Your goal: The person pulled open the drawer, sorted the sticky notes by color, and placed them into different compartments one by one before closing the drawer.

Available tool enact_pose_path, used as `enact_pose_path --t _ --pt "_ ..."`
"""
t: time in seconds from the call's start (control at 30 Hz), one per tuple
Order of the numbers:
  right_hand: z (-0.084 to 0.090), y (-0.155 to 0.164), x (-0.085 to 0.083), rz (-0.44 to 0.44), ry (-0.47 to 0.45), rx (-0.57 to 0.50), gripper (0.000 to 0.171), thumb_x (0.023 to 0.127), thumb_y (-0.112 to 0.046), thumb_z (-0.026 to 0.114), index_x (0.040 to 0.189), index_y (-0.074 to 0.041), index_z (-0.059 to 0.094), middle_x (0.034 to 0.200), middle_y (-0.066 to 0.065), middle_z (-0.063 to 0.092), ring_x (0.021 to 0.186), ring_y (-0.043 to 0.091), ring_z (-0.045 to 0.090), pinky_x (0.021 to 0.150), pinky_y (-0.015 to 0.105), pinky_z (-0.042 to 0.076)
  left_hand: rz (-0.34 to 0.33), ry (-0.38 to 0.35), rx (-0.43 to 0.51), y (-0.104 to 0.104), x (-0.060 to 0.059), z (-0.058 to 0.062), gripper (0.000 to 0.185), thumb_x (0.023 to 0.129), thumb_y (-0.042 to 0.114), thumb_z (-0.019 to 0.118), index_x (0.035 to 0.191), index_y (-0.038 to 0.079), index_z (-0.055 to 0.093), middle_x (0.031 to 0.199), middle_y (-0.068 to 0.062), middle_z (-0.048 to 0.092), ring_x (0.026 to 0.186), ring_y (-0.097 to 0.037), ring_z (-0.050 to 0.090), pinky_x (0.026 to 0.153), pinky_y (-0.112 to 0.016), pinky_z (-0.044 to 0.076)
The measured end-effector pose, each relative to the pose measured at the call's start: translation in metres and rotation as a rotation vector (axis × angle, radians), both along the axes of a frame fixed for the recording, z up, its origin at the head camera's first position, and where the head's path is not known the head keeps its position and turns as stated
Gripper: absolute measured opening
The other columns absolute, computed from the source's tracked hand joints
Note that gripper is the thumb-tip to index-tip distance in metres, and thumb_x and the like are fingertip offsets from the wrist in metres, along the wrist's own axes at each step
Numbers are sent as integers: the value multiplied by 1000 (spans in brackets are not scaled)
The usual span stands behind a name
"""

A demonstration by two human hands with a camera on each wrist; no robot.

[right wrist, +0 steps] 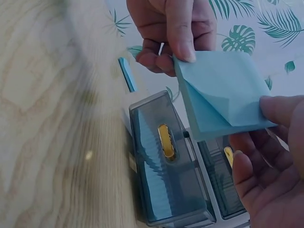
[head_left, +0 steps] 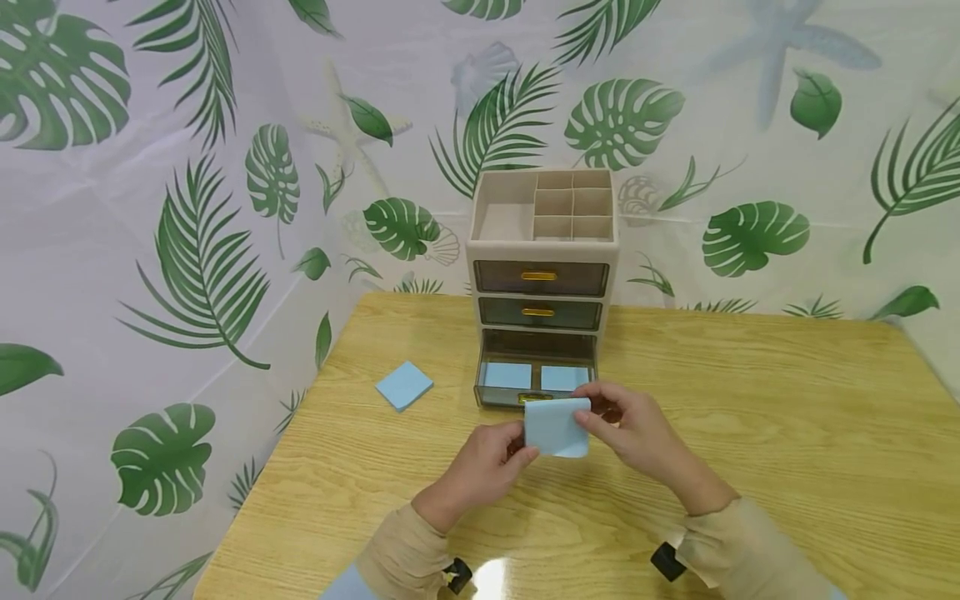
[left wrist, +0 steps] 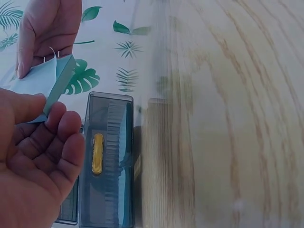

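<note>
Blue sticky-note pad (head_left: 556,427) held at centre frame above the table (head_left: 750,433), pinched at its left edge by the left hand (head_left: 480,471), at its right by the right hand (head_left: 637,433), just before the open bottom drawer (head_left: 534,379) of a beige organizer (head_left: 542,275), second pad (head_left: 404,385) lying at left, no writing legible.

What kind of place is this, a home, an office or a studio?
Probably a staged recording setup, not a lived-in room: a leaf-print sheet hangs as backdrop on two sides, and the wooden table carries only a drawer organizer and blue note pads.
</note>
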State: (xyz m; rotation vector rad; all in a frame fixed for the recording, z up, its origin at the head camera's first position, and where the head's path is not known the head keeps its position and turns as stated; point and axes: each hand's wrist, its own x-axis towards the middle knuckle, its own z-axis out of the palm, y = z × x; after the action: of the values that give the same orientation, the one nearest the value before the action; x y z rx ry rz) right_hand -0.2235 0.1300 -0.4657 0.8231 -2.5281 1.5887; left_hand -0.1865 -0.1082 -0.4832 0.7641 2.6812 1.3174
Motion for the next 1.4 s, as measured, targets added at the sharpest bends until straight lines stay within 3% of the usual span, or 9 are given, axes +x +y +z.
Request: enact_pose_path --t 0.23,0.43,0.8,1.07,1.3,1.4 --pt "4 4 1 44 61 66 23 93 -13 65 116 -9 67 107 5 68 74 12 62 61 29 53 -25 -29 -97 2 2 2 17 100 17 55 109 5 62 86 0 64 62 -3 48 56 -18 43" --pt "1 5 0 38 86 82 21 93 -13 64 114 -12 68 103 5 69 70 10 61 58 27 52 -27 -53 -115 3 2 2 18 100 17 53 112 6 61 92 2 64 67 -3 52 60 -19 45" --pt "1 12 -7 -63 48 80 21 96 -11 61 115 -8 66 97 9 68 70 15 61 57 27 50 21 19 -128 -8 -3 3 16 100 20 55 108 11 66 89 9 64 77 0 57 69 -19 48" --pt "9 14 -19 -152 59 107 21 97 -12 58 117 -6 64 95 10 67 68 18 57 53 27 45 139 157 -202 -23 -15 5 16 98 20 58 105 10 68 90 7 63 79 -5 57 67 -22 47" --pt "17 13 -32 -193 93 138 21 98 -13 57 118 -7 64 88 7 65 68 19 54 53 26 44 293 277 -247 -35 -33 3 7 94 17 63 97 12 66 91 0 60 83 -16 57 69 -28 47" --pt "20 13 -37 -203 96 147 22 98 -13 57 118 -7 64 91 9 67 72 19 57 56 27 46 334 310 -255 -39 -42 1 12 93 18 65 101 10 66 95 -3 60 83 -17 56 68 -30 48"
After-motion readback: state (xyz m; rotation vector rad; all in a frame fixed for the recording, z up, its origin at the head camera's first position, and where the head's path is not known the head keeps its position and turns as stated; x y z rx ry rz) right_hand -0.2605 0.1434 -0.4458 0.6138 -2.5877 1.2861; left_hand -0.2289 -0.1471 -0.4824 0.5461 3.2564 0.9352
